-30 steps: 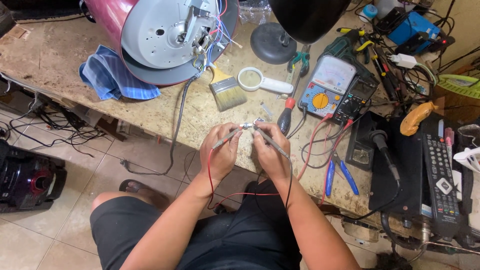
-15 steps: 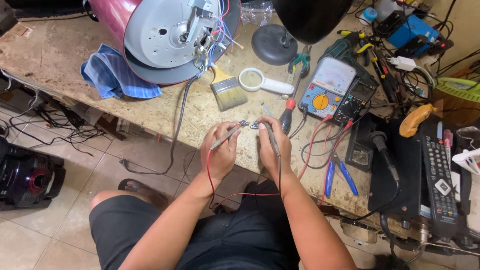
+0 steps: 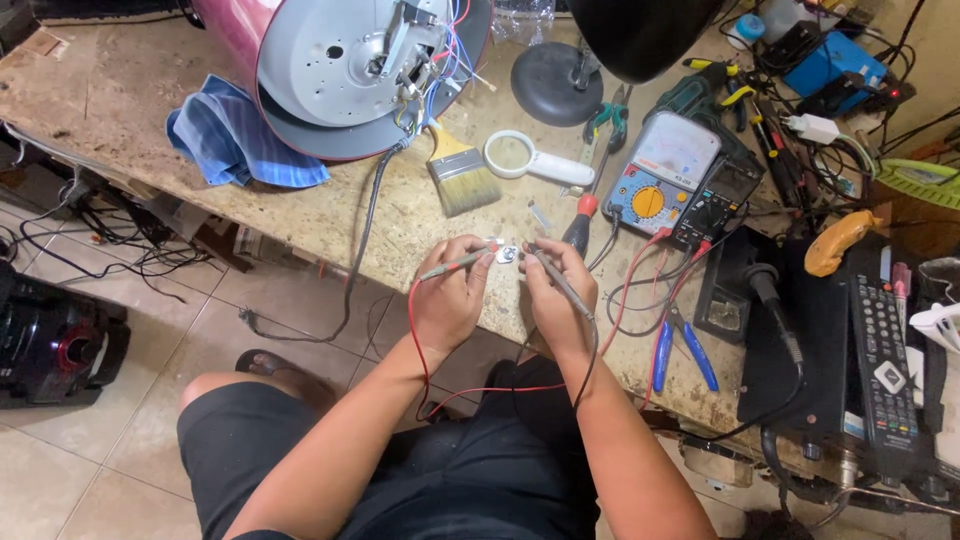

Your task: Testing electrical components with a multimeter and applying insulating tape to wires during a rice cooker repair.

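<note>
Head view, looking down at a cluttered bench. Left hand (image 3: 448, 300) closed around a red-leaded probe (image 3: 455, 265), tip angled toward a small metal part (image 3: 508, 254). Right hand (image 3: 556, 292) closed around a black-leaded probe (image 3: 557, 280), tip at the same part from the other side. Part pinched between the fingertips of both hands, just above the bench (image 3: 400, 220) near its front edge; whether the tips touched its terminals, too small to tell. Leads trailing down past the wrists, then across to an analog meter (image 3: 668, 170) well to the right.

Judged from its size: a light, stiff part, probably smooth and easy to flick away, so best gripped at its edges with the contacts left bare. Probes slim and rigid, best held pencil-fashion by the insulated barrels; thin leads limp and apt to snag.

Nearby: a brush (image 3: 462, 176) and a magnifier (image 3: 524, 158) beyond the hands, a red-handled screwdriver (image 3: 580, 226) beside the right hand, blue-handled pliers (image 3: 678, 350) at the right, a blue cloth (image 3: 240, 142) far left.
</note>
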